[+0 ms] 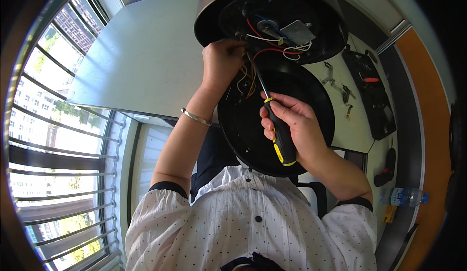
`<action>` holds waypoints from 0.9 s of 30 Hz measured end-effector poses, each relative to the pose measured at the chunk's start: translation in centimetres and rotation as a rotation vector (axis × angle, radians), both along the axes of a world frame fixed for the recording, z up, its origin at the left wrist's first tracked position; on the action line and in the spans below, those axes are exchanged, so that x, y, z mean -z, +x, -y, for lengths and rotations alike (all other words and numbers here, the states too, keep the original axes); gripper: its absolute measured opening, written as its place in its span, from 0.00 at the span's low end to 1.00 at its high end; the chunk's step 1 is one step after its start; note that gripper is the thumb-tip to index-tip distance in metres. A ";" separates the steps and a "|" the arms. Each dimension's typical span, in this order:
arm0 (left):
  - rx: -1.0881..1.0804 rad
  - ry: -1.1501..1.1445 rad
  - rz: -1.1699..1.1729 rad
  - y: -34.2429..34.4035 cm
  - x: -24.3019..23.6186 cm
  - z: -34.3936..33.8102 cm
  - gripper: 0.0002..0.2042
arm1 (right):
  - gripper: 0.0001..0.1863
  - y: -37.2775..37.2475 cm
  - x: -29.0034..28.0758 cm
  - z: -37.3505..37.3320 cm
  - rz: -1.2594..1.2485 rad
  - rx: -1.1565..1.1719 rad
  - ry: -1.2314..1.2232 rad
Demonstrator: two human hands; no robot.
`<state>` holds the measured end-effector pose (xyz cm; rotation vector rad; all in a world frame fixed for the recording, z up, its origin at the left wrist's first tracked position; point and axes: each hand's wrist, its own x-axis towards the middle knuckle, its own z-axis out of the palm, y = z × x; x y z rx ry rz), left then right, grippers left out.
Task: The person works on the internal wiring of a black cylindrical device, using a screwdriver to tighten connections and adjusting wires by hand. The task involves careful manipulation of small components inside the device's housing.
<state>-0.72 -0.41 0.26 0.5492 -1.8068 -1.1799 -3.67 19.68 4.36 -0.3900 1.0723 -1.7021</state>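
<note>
My right hand (293, 120) is wrapped round a black and yellow screwdriver (281, 137), its shaft slanting up and left toward some wires. Close by, my left hand (224, 59) has its fingers bent together at thin coloured wires (247, 76); what is between the fingertips is hidden. A large dark metal cylinder (331, 3) lies tipped with its underside toward me, showing red, white and blue wires and a small metal plate (297, 32). Below it rests a round black base cover (314, 88), joined to the cylinder by wires.
On the right of the white table (141, 62) lie loose metal parts (335, 82) and an open black tool case (372, 96). A black and red tool (387, 169) and a water bottle (406, 196) are farther right. A barred window (58, 139) stands at left.
</note>
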 end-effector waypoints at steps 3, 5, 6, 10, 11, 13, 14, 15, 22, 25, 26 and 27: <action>0.021 0.048 0.015 0.2 -0.3 -0.6 0.05 | 0.08 -1.3 0.3 0.5 0.029 0.082 -0.057; 0.022 0.052 0.023 0.2 -0.6 -0.6 0.06 | 0.10 -1.1 0.0 0.2 -0.003 0.049 -0.017; 0.015 0.036 0.027 0.2 -0.5 -0.6 0.06 | 0.11 -0.9 -0.2 -0.1 -0.014 0.049 -0.003; -0.024 -0.012 0.019 0.1 -0.2 -0.5 0.05 | 0.12 -1.0 0.3 -0.6 -0.047 0.017 0.015; -0.016 0.011 0.019 0.0 -0.2 -0.6 0.05 | 0.13 -1.2 0.3 -0.6 -0.054 0.011 0.016; -0.002 0.052 0.023 0.0 -0.3 -0.6 0.05 | 0.13 -1.3 0.2 -0.8 -0.126 -0.002 0.049; -0.002 0.038 0.017 -0.1 -0.1 -0.6 0.05 | 0.14 -1.4 0.1 -0.9 -0.162 -0.006 0.066; -0.004 0.021 0.015 -0.1 0.0 -0.4 0.05 | 0.14 -1.7 -0.1 -1.1 -0.235 -0.041 0.092; -0.045 -0.115 0.017 -0.4 1.0 0.6 0.06 | 0.17 -4.4 -4.5 -5.5 -0.829 -0.260 0.445; -0.039 -0.056 0.059 -0.2 0.9 0.6 0.06 | 0.17 -5.4 -5.7 -7.5 -1.041 -0.191 0.453; -0.044 -0.100 0.057 -0.1 0.8 0.6 0.06 | 0.17 -5.8 -6.1 -8.0 -1.119 -0.142 0.481; -0.031 -0.069 0.067 0.0 0.5 0.4 0.06 | 0.17 -6.1 -6.3 -8.6 -1.198 -0.088 0.512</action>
